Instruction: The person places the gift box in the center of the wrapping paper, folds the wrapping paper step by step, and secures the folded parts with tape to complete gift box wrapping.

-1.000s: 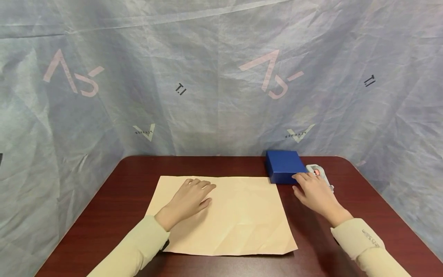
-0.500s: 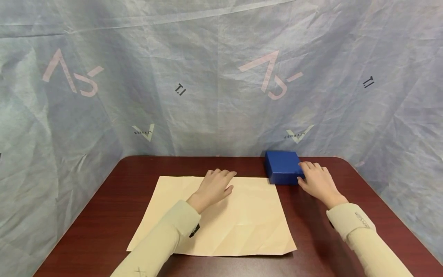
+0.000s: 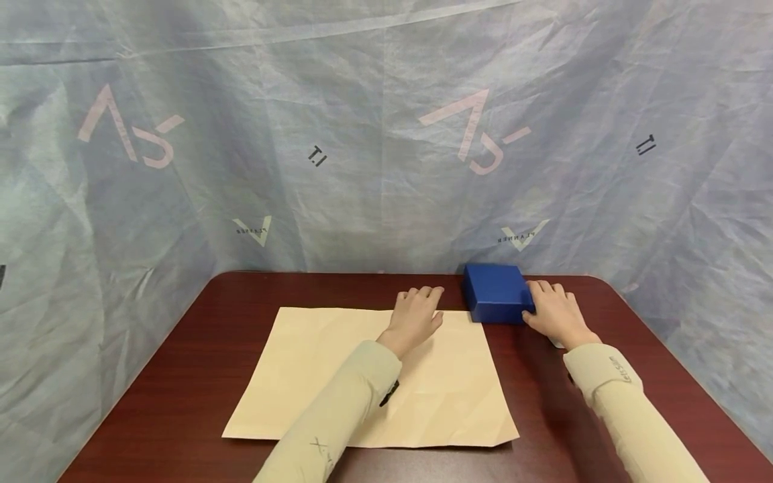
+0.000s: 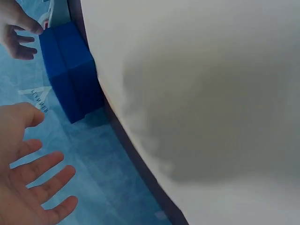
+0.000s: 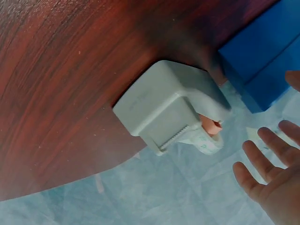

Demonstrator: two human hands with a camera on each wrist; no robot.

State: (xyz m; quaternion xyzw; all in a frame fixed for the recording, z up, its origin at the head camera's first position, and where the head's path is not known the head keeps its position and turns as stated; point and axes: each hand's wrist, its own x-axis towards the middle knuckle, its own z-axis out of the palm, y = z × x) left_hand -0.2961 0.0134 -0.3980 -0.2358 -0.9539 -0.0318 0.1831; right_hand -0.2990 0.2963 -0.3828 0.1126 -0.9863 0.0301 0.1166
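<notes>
A blue box (image 3: 498, 292) sits at the back right of the table. My right hand (image 3: 554, 312) is at its right side, the thumb and fingertips overlapping the box's edge in the head view. The fingers of that hand (image 5: 279, 173) are spread in the right wrist view. Below it lies a grey tape dispenser (image 5: 161, 101) with a toothed edge and a tape roll, mostly hidden in the head view. My left hand (image 3: 413, 319) hovers over the far part of a cream sheet of paper (image 3: 314, 376), fingers loosely extended, left of the box.
The dark red wooden table (image 3: 163, 376) has rounded far corners. A grey-blue printed cloth (image 3: 380, 168) hangs behind it and along both sides. The paper's near right corner lifts slightly, and its far right corner meets the box.
My left hand has moved right and farther forward across the paper. My right hand has shifted slightly forward and right, now covering most of the tape dispenser. Box and paper stay put.
</notes>
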